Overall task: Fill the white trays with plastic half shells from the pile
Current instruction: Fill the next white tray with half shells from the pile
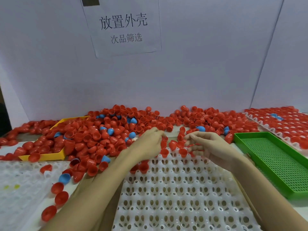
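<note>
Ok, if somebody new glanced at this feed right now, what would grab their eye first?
Probably the big pile of red half shells, dotted with a few blue ones, sprawling across the back of the table and burying a yellow tray on the left. Next, the left hand and right hand working at the far edge of the mostly unfilled white tray in the middle. A green mesh tray sits on the right.

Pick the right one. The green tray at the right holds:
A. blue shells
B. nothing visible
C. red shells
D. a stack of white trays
B: the green tray shows only its bare perforated floor, while the shells lie heaped on the table beside it.
</note>
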{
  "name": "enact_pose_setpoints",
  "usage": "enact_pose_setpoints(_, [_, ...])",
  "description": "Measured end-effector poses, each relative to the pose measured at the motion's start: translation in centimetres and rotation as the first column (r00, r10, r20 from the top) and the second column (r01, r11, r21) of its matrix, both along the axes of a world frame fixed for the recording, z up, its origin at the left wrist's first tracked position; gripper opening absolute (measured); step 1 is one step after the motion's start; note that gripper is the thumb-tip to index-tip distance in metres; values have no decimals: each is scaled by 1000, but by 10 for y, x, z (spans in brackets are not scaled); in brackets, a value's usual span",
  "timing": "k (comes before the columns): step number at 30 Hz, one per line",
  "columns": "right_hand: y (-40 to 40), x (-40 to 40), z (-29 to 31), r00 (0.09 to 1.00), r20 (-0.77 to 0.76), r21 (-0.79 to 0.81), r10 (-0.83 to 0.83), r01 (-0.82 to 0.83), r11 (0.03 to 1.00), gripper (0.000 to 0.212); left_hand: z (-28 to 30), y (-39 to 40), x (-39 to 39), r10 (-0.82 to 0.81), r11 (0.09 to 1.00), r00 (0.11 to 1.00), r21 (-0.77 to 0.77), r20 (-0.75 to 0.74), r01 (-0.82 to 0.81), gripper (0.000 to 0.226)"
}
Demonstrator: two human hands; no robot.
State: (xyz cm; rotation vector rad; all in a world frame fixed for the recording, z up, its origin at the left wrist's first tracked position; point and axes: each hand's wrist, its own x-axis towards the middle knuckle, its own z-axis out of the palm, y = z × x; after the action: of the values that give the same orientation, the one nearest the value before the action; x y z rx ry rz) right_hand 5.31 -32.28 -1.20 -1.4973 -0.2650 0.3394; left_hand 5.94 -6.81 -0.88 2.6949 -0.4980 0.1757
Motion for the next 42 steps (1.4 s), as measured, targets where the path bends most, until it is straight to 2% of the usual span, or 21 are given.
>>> enact_pose_setpoints(5, [3, -3, -1, 1000, -11, 25, -2, 2, 1000, 28, 15, -29, 66, -63, 923, 998, 381, 12, 54, 42])
enact_pose_setpoints(9, [-1, -1, -7, 1000, -2, 35, -31, 31, 999, 26, 2, -51, 102, -46, 721, 999, 693, 3, 31, 45])
enact_pose_setpoints(11, [-4, 1, -6, 999, 24, 46, -48, 47, 998, 25, -9, -55, 116, -6, 675, 1000, 738, 28, -17, 45])
enact_pose_setpoints(12, [-5, 2, -4, 998, 28, 55, -54, 52, 997, 25, -13, -54, 122, 25, 690, 999, 723, 29, -38, 45])
enact_pose_setpoints(14, [-6, 4, -1, 998, 30, 72, -54, 52, 996, 26, -22, -51, 129, 61, 745, 998, 664, 23, -61, 45])
enact_pose_setpoints(17, [-6, 5, 0, 998, 35, 68, -52, 49, 996, 25, -28, -43, 129, 30, 841, 994, 536, 101, -79, 37])
enact_pose_setpoints(20, [-7, 3, 1, 998, 39, 82, -56, 52, 995, 24, -24, -32, 121, -10, 967, 970, 251, 242, -53, 20])
enact_pose_setpoints(22, [-6, 2, 3, 997, 30, 94, -71, 67, 993, 24, -15, -26, 107, 7, 1000, 957, -13, 291, -4, 11])
enact_pose_setpoints(24, [-6, 1, 4, 995, 27, 94, -92, 89, 992, 24, -3, -24, 82, 24, 959, 961, -278, 274, 56, 17])
enact_pose_setpoints(27, [-4, -2, 6, 992, 51, 93, -111, 106, 990, 21, 5, -19, 31, 12, 840, 984, -536, 176, 85, 23])
enact_pose_setpoints(29, [-1, -6, 10, 990, 106, 67, -94, 87, 994, 17, 4, -15, -8, -50, 725, 995, -682, 89, 97, 24])
enact_pose_setpoints(31, [4, -11, 15, 985, 172, 0, -13, 13, 1000, 22, 1, -14, -44, -112, 598, 993, -796, 31, 92, 33])
enact_pose_setpoints(33, [10, -17, 17, 965, 225, -101, 136, -116, 988, 32, -1, -13, -70, -138, 527, 990, -845, 28, 97, 35])
enact_pose_setpoints(35, [17, -22, 18, 930, 259, -177, 259, -218, 960, 32, -4, -11, -85, -120, 524, 992, -846, 44, 100, 32])
enact_pose_setpoints(37, [21, -25, 18, 917, 281, -190, 283, -236, 953, 26, -5, -7, -91, -51, 569, 997, -818, 60, 79, 30])
enact_pose_setpoints(40, [24, -26, 16, 921, 298, -194, 250, -198, 961, 23, -6, -1, -94, 78, 730, 983, -681, 164, 56, 29])
enact_pose_setpoints(42, [26, -28, 15, 913, 336, -219, 231, -163, 962, 23, -7, 1, -95, 92, 762, 977, -645, 190, 54, 26])
